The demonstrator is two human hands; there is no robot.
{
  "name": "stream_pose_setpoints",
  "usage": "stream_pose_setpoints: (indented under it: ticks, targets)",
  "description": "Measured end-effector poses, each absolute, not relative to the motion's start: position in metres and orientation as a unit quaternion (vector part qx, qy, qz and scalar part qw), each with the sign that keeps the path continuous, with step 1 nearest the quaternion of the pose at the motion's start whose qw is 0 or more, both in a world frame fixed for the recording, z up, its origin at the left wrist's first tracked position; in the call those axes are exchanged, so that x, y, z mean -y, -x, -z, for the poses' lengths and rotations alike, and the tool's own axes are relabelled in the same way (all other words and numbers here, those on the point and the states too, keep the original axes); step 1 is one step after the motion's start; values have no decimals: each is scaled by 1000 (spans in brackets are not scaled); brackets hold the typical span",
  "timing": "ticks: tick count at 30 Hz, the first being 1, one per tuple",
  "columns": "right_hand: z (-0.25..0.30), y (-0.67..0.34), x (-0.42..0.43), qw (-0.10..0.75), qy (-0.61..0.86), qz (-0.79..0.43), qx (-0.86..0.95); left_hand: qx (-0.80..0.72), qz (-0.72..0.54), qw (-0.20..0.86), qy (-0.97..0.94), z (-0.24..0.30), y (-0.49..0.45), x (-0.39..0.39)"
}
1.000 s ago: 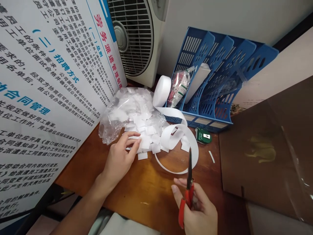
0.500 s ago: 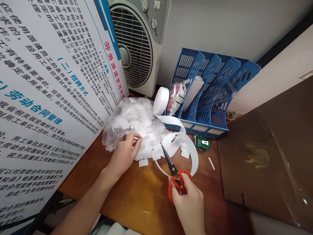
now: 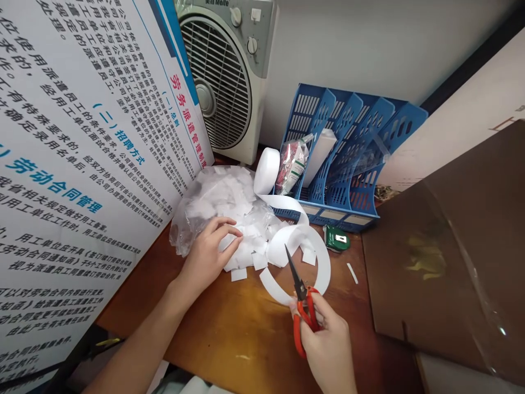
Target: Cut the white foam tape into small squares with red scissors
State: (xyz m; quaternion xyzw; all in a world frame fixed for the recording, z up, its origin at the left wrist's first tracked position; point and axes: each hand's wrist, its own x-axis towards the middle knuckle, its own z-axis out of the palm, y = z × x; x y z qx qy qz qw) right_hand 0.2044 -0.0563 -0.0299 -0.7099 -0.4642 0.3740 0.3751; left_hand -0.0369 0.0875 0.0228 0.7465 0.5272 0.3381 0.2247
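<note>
My right hand (image 3: pixel 328 339) grips scissors (image 3: pixel 301 293) by their red handles, with the dark blades together and pointing up and left. A loop of white ribbon (image 3: pixel 324 262) curls behind the blades, its cut end (image 3: pixel 268 282) to their left. That ribbon runs back to a white roll (image 3: pixel 267 171) standing on edge. Over a heap of small cut white pieces (image 3: pixel 246 246) hovers my left hand (image 3: pixel 211 249), fingers apart and nothing visible in them. More such pieces fill a clear plastic bag (image 3: pixel 217 191) behind it.
A blue file rack (image 3: pixel 348 210) holds a plastic packet (image 3: pixel 293 164) and a white box. In front sits a green tape measure (image 3: pixel 336 238). A box fan (image 3: pixel 221 82) stands behind, a printed board (image 3: pixel 102 137) at left and a brown carton (image 3: pixel 435 262) at right.
My right hand and the scissors have moved right and slightly down, away from the heap. The ribbon's end has turned flatter into view. My left fingers have spread a little.
</note>
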Motion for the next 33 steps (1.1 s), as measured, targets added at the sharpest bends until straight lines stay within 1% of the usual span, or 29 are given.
stream_pose_setpoints:
  ticks: [4,13,20,25,33]
  targets:
    - [29,-212,56,385,708,-397,439,-515,-333,233,-755,-22,36,-87]
    - [30,-213,61,395,711,-408,414,-523,-336,232,-748,-14,36,-88]
    - [26,-217,60,381,716,-406,420,-523,-363,250,-730,-15,34,-85]
    - [22,-225,60,365,708,-410,443,-515,-362,330,-703,-20,30,-78]
    - [21,-240,59,371,690,-419,459,-410,-232,544,-694,-30,17,-51]
